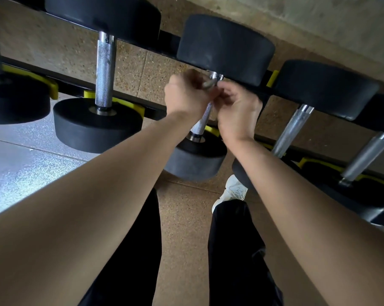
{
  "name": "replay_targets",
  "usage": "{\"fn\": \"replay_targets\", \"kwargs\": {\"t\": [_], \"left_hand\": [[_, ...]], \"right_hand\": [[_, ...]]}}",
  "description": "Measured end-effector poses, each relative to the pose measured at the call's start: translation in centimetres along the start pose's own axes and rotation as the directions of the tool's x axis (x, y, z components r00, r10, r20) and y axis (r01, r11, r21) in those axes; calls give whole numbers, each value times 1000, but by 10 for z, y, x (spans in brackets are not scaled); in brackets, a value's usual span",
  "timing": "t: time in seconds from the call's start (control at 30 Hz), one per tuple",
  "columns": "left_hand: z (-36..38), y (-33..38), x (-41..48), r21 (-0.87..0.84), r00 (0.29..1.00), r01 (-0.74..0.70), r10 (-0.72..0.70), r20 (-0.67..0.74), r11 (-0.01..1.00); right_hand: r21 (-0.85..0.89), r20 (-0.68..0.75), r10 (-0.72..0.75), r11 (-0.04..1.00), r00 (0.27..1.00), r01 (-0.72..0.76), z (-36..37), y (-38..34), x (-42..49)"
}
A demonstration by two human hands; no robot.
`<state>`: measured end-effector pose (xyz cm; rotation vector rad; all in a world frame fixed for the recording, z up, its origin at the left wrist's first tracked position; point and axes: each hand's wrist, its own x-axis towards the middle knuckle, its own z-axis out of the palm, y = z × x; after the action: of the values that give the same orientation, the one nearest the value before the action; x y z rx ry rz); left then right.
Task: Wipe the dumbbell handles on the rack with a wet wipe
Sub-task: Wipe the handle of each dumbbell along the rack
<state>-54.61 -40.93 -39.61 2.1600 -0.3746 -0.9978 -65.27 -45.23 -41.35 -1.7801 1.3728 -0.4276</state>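
Curling both hands round the top end of the middle dumbbell's handle (200, 122), I wrap my left hand (186, 96) over it from the left and pinch it with my right hand (237, 109), just under the upper head (226, 47). The dumbbell lies on the rack (71, 87) in yellow cradles (139, 108). A pale scrap (207, 84) shows between my fingers; I cannot tell whether it is the wipe.
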Motion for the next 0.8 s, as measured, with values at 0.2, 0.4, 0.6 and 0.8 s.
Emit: {"fn": "replay_targets", "kwargs": {"t": [0.2, 0.4, 0.6, 0.8], "left_hand": [[-8, -24, -8, 1, 986, -130, 129, 104, 991], [-9, -44, -26, 198, 996, -75, 65, 57, 977], [-9, -36, -18, 174, 985, -141, 121, 119, 975], [-17, -27, -2, 51, 981, -114, 104, 163, 992]], "right_hand": [[-129, -19, 24, 991, 1000, -26, -5, 6, -14], [-75, 146, 288, 957, 946, -280, -6, 14, -47], [418, 158, 508, 743, 847, -523, -3, 0, -31], [582, 10, 541, 681, 841, -445, -1, -16, 1]]}}
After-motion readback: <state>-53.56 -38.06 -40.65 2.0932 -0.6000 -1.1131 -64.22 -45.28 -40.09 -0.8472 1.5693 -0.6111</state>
